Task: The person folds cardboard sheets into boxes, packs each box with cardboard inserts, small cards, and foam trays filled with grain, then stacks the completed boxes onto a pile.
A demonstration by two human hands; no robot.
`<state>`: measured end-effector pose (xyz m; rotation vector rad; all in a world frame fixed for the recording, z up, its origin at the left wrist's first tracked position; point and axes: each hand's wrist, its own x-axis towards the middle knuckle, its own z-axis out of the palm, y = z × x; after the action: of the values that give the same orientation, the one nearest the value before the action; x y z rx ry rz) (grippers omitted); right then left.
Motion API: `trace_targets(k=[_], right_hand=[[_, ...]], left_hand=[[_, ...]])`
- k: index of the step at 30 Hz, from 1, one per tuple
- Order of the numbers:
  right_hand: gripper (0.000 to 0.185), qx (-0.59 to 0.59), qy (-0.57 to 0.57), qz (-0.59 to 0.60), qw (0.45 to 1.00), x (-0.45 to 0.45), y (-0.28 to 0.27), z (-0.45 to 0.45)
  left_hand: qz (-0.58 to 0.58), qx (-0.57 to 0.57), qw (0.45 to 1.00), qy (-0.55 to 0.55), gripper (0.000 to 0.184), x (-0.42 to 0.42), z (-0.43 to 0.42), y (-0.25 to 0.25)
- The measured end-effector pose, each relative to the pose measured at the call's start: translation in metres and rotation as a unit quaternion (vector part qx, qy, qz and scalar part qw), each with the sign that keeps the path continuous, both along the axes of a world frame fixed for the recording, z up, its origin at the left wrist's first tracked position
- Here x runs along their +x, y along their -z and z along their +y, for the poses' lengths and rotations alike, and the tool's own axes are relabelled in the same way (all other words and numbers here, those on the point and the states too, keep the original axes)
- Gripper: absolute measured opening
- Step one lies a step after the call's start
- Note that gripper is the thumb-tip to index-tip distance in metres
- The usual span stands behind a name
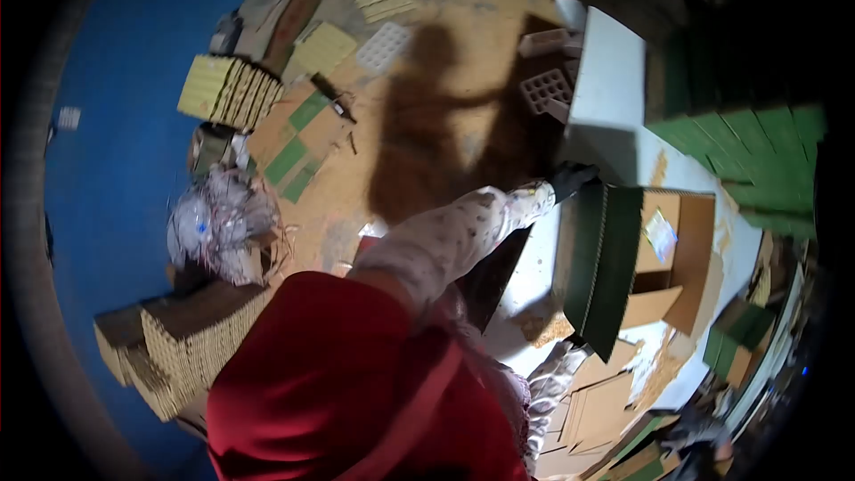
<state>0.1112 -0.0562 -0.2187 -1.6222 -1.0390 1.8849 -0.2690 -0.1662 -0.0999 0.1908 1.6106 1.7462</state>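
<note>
An open cardboard box point(606, 258), green outside and brown inside, stands on the white tabletop point(610, 62) with its flaps spread. Inside it lies a shiny, pale packet or label point(661, 236). My left hand point(574, 180), in a dark glove and a spotted white sleeve, is closed at the upper corner of the box. At the lower corner is my right hand point(579, 346), also dark-gloved; the box's green flap hides most of its fingers, so its grip cannot be made out.
Stacked green boxes point(748, 156) rise beyond the table. Flattened cardboard point(598, 414) lies near my right arm. Egg trays point(545, 91) sit at the table's far-left side. On the floor are stacks of yellowish trays point(230, 93) and a clear plastic bag point(223, 223). Another person's gloved hand point(699, 435) shows lower right.
</note>
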Motion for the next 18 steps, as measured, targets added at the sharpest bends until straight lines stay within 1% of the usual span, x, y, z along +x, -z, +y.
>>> trace_targets(k=[1, 2, 3, 4, 5, 6, 7, 8, 10, 11, 12, 13, 14, 16, 17, 18], right_hand=[[0.037, -0.017, -0.039, -0.048, 0.998, 0.019, 0.002, -0.007], [0.036, -0.032, -0.103, -0.1, 0.989, 0.023, -0.006, -0.021], [0.034, -0.047, -0.195, -0.152, 0.968, 0.023, -0.014, -0.04], [0.033, -0.047, -0.312, -0.205, 0.926, 0.014, -0.024, -0.064], [0.031, 0.011, -0.467, -0.245, 0.849, 0.002, -0.026, -0.089], [0.03, 0.138, -0.608, -0.253, 0.74, -0.018, -0.03, -0.118], [0.028, 0.281, -0.675, -0.224, 0.644, -0.041, -0.036, -0.15], [0.016, 0.463, -0.617, -0.127, 0.623, -0.065, -0.044, -0.182], [0.018, 0.513, -0.621, -0.038, 0.592, -0.111, -0.034, -0.218], [0.018, 0.515, -0.627, -0.038, 0.583, -0.142, -0.033, -0.24], [0.02, 0.239, -0.543, -0.023, 0.805, -0.178, -0.031, -0.265], [0.022, -0.071, -0.385, -0.011, 0.92, -0.214, -0.027, -0.292], [0.022, -0.069, -0.394, -0.013, 0.916, -0.256, -0.018, -0.321], [0.016, -0.064, -0.528, 0.072, 0.844, -0.338, 0.012, -0.387], [0.017, 0.072, -0.637, 0.068, 0.765, -0.364, 0.059, -0.424], [0.017, 0.16, -0.699, 0.08, 0.692, -0.4, 0.086, -0.469]], left_hand=[[-0.005, 0.041, 0.999, -0.014, 0.025, 0.004, -0.018, 0.023], [-0.008, 0.078, 0.997, -0.023, 0.023, 0.005, -0.043, 0.058], [-0.051, 0.088, 0.994, -0.032, 0.023, 0.007, -0.075, 0.082], [-0.103, 0.086, 0.989, -0.055, 0.022, 0.007, -0.119, 0.104], [-0.153, 0.084, 0.981, -0.088, 0.021, 0.006, -0.162, 0.127], [-0.2, 0.081, 0.967, -0.133, 0.021, 0.007, -0.208, 0.153], [-0.239, 0.079, 0.95, -0.183, 0.02, 0.009, -0.259, 0.178], [-0.274, 0.08, 0.928, -0.24, 0.02, 0.011, -0.312, 0.201], [-0.31, 0.085, 0.884, -0.338, 0.019, 0.019, -0.415, 0.238], [-0.32, 0.086, 0.863, -0.381, 0.019, 0.021, -0.465, 0.253], [-0.327, 0.092, 0.842, -0.418, 0.019, 0.027, -0.513, 0.266], [-0.34, 0.058, 0.83, -0.437, 0.021, 0.026, -0.561, 0.284], [-0.355, 0.013, 0.825, -0.44, 0.022, 0.028, -0.605, 0.298], [-0.388, -0.064, 0.818, -0.42, 0.026, 0.022, -0.687, 0.332], [-0.404, -0.092, 0.815, -0.405, 0.028, 0.016, -0.722, 0.35], [-0.419, -0.112, 0.812, -0.39, 0.03, 0.008, -0.757, 0.369]])
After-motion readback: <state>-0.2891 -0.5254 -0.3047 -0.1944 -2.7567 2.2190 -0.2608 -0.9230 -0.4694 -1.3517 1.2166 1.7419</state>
